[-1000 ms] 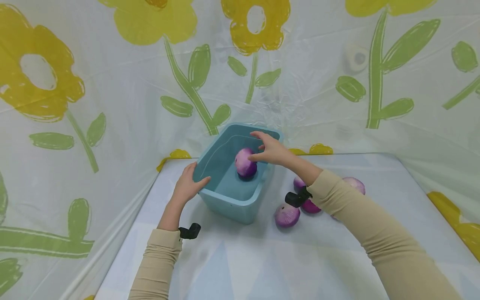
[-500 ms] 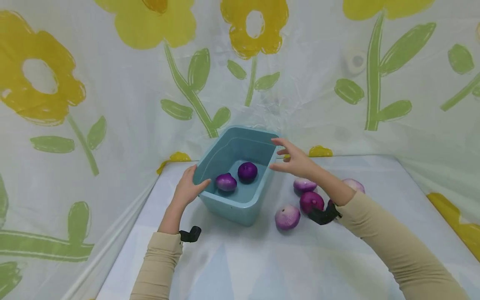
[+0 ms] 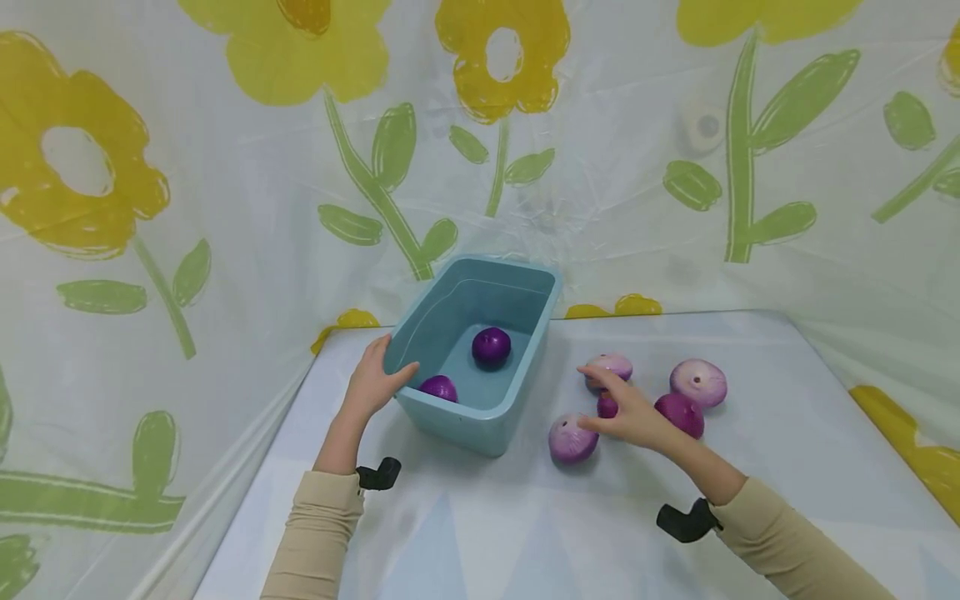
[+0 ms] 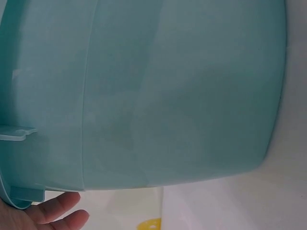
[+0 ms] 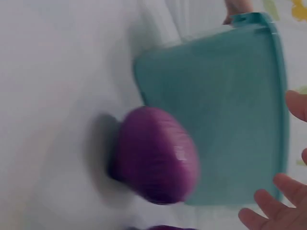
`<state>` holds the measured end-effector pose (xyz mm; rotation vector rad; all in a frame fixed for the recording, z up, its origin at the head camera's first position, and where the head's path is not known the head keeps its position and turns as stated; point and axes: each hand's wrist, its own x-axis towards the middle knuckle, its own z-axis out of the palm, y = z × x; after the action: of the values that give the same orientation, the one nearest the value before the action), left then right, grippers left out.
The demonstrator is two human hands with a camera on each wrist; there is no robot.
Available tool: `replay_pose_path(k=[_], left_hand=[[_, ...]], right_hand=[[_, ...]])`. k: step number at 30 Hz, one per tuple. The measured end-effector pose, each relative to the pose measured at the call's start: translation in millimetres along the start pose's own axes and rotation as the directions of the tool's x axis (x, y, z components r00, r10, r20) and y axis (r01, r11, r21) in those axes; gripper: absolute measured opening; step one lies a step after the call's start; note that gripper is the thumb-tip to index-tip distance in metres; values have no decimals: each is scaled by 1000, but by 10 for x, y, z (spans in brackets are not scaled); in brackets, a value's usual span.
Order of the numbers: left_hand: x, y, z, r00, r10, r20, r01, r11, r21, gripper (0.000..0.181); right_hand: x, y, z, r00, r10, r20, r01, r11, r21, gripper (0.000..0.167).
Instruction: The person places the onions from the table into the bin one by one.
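In the head view a light blue plastic bin (image 3: 457,423) stands on the table with two red onions in it: a dark purple onion (image 3: 491,346) and a partly hidden onion (image 3: 439,387) near the front wall. My left hand (image 3: 371,379) holds the bin's left front corner, thumb over the rim and fingers outside. My right hand (image 3: 633,417) hovers over the loose onions with thumb and fingers spread, holding nothing. Beneath or beside it are a pale onion (image 3: 573,440), another pale one (image 3: 613,367) and a darker onion (image 3: 606,406), partly covered. A blurred onion (image 5: 158,155) shows in the right wrist view.
Farther right lie a magenta onion (image 3: 680,414) and a pale onion (image 3: 698,382), close together. A flower-printed curtain (image 3: 622,208) hangs behind the table (image 3: 495,525) and at its sides. Black cameras (image 3: 380,474) are strapped to both wrists.
My right hand has let go of a pale purple onion inside the bin and moved out, right and toward me, over the loose onions. The released onion has rolled to the front wall.
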<state>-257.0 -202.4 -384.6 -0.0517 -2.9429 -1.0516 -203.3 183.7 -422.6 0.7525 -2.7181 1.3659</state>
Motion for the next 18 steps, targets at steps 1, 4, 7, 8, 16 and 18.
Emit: replay_pose_path(k=[1,4,7,8,16,18], left_hand=[[1,-1,1,1000,0,1,0,1000,0,80],[11,-10,5,1000,0,5,0,1000,2,81],[14,-13,6,1000,-1,9,1,1000,1,81],[14,-13,5,1000,0,9,0,1000,2,82],[12,-17,1,1000,-5,2,5,1000,-3,82],[13,-18,1,1000,-6,1,6,1000,-1,81]], right_hand=[[-25,52,62,1000,-1,2,1,1000,-5,70],[-87,190,229,1000,-11,10,11,1000,-16,70],[-103,296,361,1000,-26,1,26,999,-46,70],[-102,322,396,1000,-26,0,26,999,-46,70],[-92,418,576,999,36,29,-35,999,-27,71],[-100,433,602,998,50,36,-49,998,-35,70]])
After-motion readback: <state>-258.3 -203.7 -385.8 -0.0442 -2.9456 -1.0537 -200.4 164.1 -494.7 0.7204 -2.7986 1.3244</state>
